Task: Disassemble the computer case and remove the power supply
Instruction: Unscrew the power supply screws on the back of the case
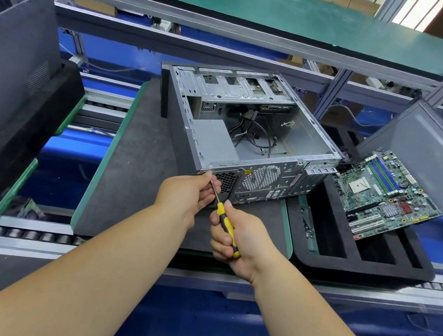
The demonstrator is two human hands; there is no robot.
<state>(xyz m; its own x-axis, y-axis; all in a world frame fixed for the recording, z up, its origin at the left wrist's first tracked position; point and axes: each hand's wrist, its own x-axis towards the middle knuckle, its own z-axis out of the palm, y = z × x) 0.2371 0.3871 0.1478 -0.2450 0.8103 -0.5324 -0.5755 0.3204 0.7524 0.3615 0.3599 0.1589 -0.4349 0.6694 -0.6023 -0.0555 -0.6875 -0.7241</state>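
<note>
1. Grey steel computer case (pixel 250 131) lies on its side on the dark flat-topped pallet (pixel 131 169), open face up and rear panel towards us, so we can reach its rear screws; the boxy grey metal power supply (pixel 214 144) is inside, in the near-left corner.
2. Green printed motherboard (pixel 386 197) rests tilted on the black foam tray (pixel 370 259) to the right, apart from the case.
3. Our right hand (pixel 234 238) wraps curled fingers round the yellow-and-black-handled screwdriver (pixel 224 218), angled up-left towards the case's rear corner.
4. Our left hand (pixel 189 191) pinches the shaft near its tip, we judge to steady it on a screw.
</note>
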